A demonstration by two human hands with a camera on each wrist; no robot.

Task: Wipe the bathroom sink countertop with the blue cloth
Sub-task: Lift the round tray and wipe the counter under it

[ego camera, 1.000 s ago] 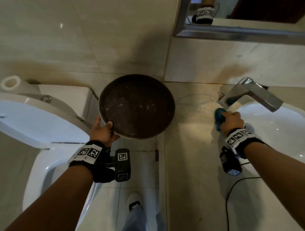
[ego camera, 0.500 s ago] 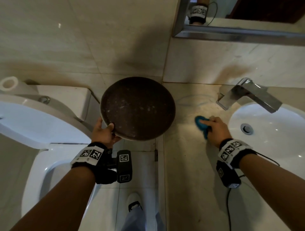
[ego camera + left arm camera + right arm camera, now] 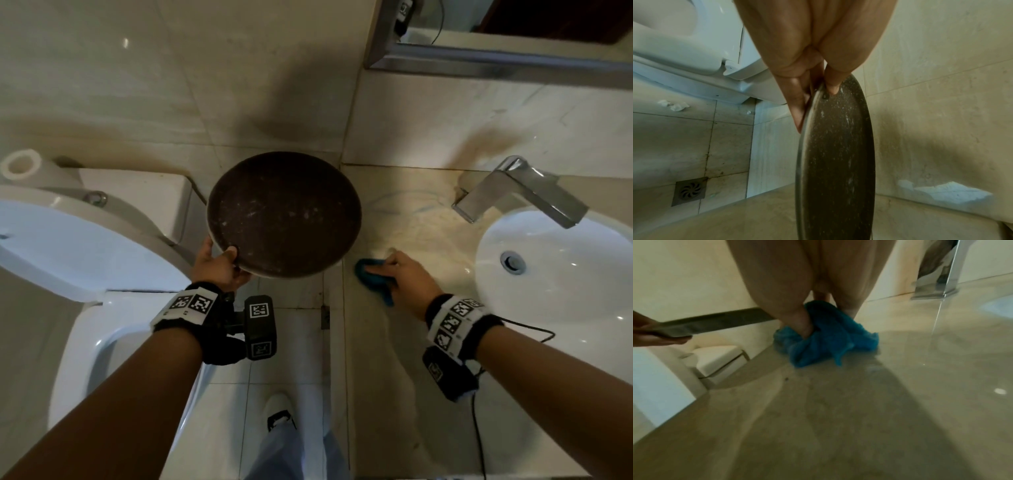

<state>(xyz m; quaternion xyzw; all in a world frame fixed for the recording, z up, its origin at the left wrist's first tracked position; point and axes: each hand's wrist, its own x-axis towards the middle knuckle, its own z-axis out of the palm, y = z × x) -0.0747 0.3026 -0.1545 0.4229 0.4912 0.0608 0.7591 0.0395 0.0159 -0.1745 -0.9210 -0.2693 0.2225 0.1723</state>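
Note:
My right hand [image 3: 399, 274] grips the bunched blue cloth [image 3: 371, 279] and holds it down on the beige stone countertop [image 3: 394, 377], near the counter's left edge. In the right wrist view the blue cloth [image 3: 828, 339] lies crumpled under my right hand [image 3: 807, 311]. My left hand [image 3: 219, 265] pinches the rim of a round dark tray [image 3: 284, 214], thumb on top, and holds it in the air left of the counter. The left wrist view shows the dark tray [image 3: 836, 154] edge-on, with my left hand [image 3: 813, 84] clamped on its rim.
A white basin [image 3: 561, 274] with a chrome faucet [image 3: 520, 192] sits at the right of the counter. A toilet [image 3: 68, 240] with a raised lid stands at the left, a paper roll [image 3: 20, 166] on its tank. A mirror frame [image 3: 496, 58] hangs above. A cable [image 3: 479, 428] crosses the counter.
My right hand has dragged the blue cloth from the faucet's base leftward and nearer, to the counter's left edge. The left hand still holds the tray in about the same place.

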